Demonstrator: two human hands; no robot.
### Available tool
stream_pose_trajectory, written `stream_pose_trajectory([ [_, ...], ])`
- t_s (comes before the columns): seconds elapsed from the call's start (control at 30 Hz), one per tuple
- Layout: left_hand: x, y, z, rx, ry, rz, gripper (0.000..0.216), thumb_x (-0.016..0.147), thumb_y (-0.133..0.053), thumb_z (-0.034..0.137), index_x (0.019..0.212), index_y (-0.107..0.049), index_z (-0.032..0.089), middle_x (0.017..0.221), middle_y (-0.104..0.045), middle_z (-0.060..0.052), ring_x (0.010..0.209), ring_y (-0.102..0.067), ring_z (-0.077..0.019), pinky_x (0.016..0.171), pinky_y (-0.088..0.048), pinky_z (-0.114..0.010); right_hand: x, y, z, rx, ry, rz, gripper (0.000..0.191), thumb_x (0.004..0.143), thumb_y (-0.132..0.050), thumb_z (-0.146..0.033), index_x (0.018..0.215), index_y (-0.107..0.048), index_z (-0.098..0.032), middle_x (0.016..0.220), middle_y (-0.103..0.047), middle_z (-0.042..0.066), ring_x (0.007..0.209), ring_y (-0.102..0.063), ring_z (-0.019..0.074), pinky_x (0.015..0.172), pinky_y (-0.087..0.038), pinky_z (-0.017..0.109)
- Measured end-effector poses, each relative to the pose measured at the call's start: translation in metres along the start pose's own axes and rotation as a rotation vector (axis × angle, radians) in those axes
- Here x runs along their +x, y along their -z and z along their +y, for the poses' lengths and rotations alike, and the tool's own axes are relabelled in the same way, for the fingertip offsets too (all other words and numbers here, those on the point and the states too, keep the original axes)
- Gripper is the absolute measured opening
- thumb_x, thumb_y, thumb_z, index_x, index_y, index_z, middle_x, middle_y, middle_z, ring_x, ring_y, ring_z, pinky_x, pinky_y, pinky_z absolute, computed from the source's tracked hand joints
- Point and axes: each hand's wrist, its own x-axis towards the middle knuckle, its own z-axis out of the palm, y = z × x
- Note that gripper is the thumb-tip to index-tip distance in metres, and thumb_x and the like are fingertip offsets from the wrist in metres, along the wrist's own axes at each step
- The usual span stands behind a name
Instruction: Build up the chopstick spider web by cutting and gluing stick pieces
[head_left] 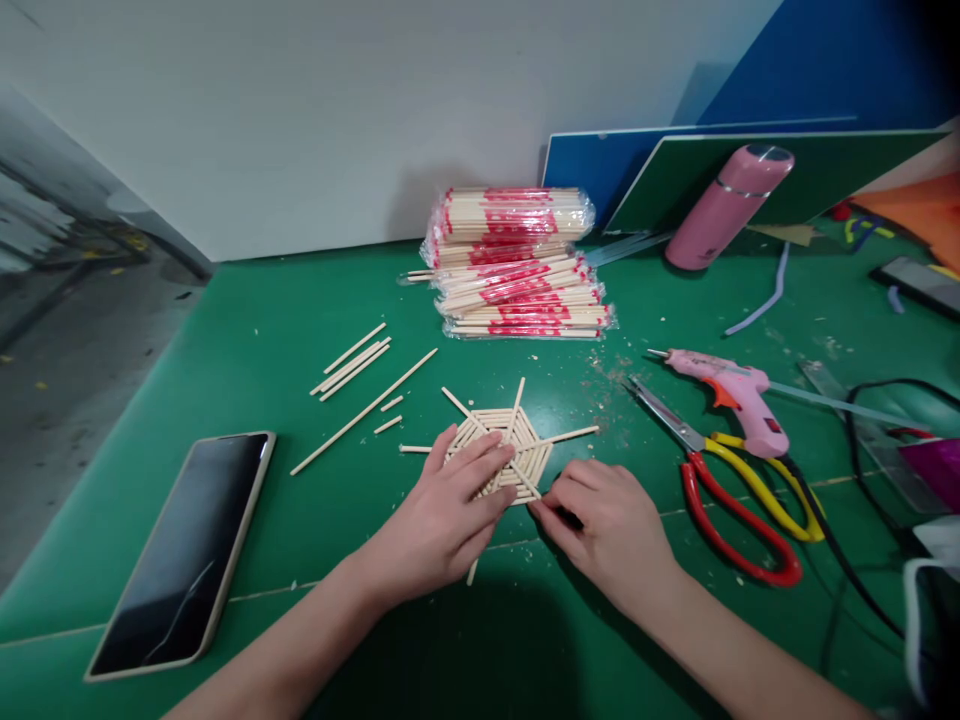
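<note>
A web-shaped piece built of pale wooden sticks (534, 460) lies flat on the green table, its spokes sticking out past rings of short sticks. My left hand (457, 500) rests over its left and middle part, fingers stretched out and pressing on it. At the lower right rim, my right hand (600, 520) pinches the end of a spoke between thumb and forefinger. Left of the web are a long loose stick (364, 412), several shorter sticks (355, 368) and two small cut pieces (388, 424). The part of the web under my left palm is hidden.
Plastic-wrapped chopstick bundles (517, 265) are piled at the back. To the right lie red-and-yellow-handled scissors (705, 445) and a pink glue gun (739, 390) with its cord. A pink bottle (727, 210) leans against boards. A phone (184, 555) lies at left.
</note>
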Motion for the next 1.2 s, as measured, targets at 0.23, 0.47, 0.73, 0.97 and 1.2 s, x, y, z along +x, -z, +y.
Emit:
stream_pose_trajectory([
  [0.23,-0.007,-0.001,0.009,0.199,-0.018,0.051,0.023,0.082,-0.044,0.022,0.101,-0.057,0.020,0.125,-0.049,-0.010,0.121,-0.035,-0.0266,0.101,-0.006,-0.055,-0.001,0.000,0.000,0.007,-0.006,-0.010,0.023,0.080,-0.051,-0.029,0.059,-0.055,-0.019,0.063,-0.053,0.000,0.063,-0.047,0.0116,0.059,-0.024,0.026],
  [0.47,-0.012,0.012,0.007,0.121,0.334,0.496,0.012,0.079,-0.050,0.017,0.087,-0.059,0.018,0.089,-0.060,-0.005,0.085,-0.056,-0.0174,0.081,-0.043,-0.036,-0.001,0.000,0.001,0.024,-0.020,-0.024,0.023,0.081,-0.050,-0.030,0.060,-0.054,-0.019,0.064,-0.053,-0.001,0.064,-0.047,0.0119,0.058,-0.024,0.026],
  [0.73,0.021,0.004,0.025,0.071,0.231,0.417,0.017,0.080,-0.045,0.016,0.077,-0.061,0.014,0.085,-0.062,-0.007,0.090,-0.054,-0.0212,0.081,-0.039,-0.039,-0.003,0.000,0.001,0.025,-0.028,-0.022,0.023,0.081,-0.050,-0.031,0.061,-0.054,-0.019,0.063,-0.052,-0.001,0.062,-0.046,0.0124,0.058,-0.024,0.026],
  [0.97,0.016,-0.017,0.025,0.194,0.036,-0.008,0.035,0.087,-0.033,0.021,0.120,-0.044,0.015,0.131,-0.042,-0.007,0.123,-0.033,-0.0219,0.103,-0.015,-0.046,-0.002,-0.002,0.001,0.037,-0.015,-0.032,0.021,0.080,-0.050,-0.028,0.063,-0.057,-0.019,0.064,-0.053,0.000,0.064,-0.048,0.0134,0.059,-0.026,0.026],
  [1.2,0.008,-0.021,0.017,0.066,0.042,-0.040,0.038,0.086,-0.029,0.013,0.122,-0.041,0.015,0.134,-0.037,-0.005,0.126,-0.028,-0.0188,0.103,-0.017,-0.047,-0.002,-0.001,0.001,0.049,-0.025,-0.041,0.023,0.081,-0.048,-0.029,0.063,-0.057,-0.019,0.064,-0.053,0.001,0.064,-0.047,0.0128,0.060,-0.026,0.026],
])
